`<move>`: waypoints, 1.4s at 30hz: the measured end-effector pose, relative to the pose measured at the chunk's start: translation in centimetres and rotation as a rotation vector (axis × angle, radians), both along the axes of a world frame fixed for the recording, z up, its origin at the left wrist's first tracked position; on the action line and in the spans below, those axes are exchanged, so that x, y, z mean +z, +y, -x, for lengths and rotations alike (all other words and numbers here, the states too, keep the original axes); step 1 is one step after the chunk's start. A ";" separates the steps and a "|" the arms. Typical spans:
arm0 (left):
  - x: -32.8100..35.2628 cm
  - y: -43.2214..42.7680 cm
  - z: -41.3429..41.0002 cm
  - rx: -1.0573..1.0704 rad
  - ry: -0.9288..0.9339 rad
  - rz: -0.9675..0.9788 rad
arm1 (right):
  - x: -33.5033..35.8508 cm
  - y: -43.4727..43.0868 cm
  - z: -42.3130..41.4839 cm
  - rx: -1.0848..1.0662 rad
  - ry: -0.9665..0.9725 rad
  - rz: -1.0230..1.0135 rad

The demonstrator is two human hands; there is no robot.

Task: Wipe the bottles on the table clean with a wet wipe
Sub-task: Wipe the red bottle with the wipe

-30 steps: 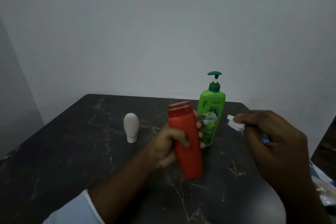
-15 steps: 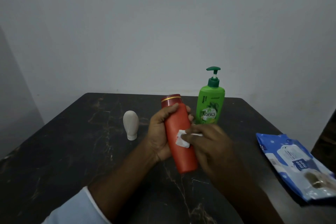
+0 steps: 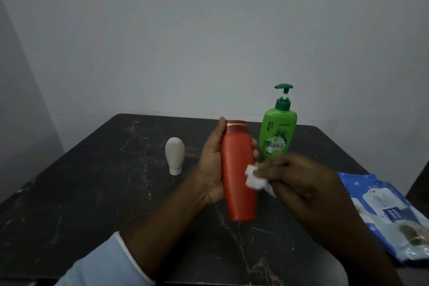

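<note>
My left hand [image 3: 212, 165] grips an orange-red bottle [image 3: 236, 167] with a dark red cap, holding it upright above the dark marble table [image 3: 97, 193]. My right hand [image 3: 301, 179] pinches a small white wet wipe [image 3: 254, 177] and presses it against the bottle's right side at mid-height. Behind them a green pump bottle [image 3: 277, 132] labelled Vatika stands on the table. A small white bottle [image 3: 174, 155] stands on its cap to the left.
A blue and white wet-wipe pack [image 3: 390, 211] lies at the table's right edge. A grey wall runs behind the table. The table's front edge is close to my body, and a light blue sleeve [image 3: 102, 262] covers my left forearm.
My right hand brought the wipe from the right onto the red bottle and now rubs its right side. My left hand shifted its grip, thumb up by the cap.
</note>
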State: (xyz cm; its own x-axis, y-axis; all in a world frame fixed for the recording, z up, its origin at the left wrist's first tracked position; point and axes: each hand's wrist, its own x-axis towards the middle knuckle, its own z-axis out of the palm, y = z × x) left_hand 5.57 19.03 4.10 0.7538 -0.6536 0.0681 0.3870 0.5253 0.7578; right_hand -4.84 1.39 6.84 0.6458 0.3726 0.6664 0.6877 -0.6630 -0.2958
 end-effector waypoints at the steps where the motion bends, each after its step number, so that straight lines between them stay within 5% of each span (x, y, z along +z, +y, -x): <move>1: -0.3 -0.2 0.0 0.002 -0.017 -0.055 | -0.2 0.2 -0.2 -0.067 -0.064 -0.079; 6: -1.2 -0.9 0.3 -0.043 -0.073 -0.226 | -1.9 1.3 -1.2 -0.322 -0.195 -0.161; 11: -1.7 -1.3 0.4 -0.004 -0.111 -0.252 | -3.0 3.1 -1.6 -0.336 -0.156 -0.066; 26: 0.2 0.9 -1.2 0.035 -0.051 -0.070 | -1.5 4.1 0.5 0.109 0.123 0.486; 30: 0.5 1.4 -1.6 0.029 -0.056 -0.047 | -0.1 2.3 0.8 0.190 0.264 0.348; 42: 1.2 4.1 -2.9 0.449 -0.250 -0.111 | 1.8 -1.6 1.8 -0.069 0.009 -0.010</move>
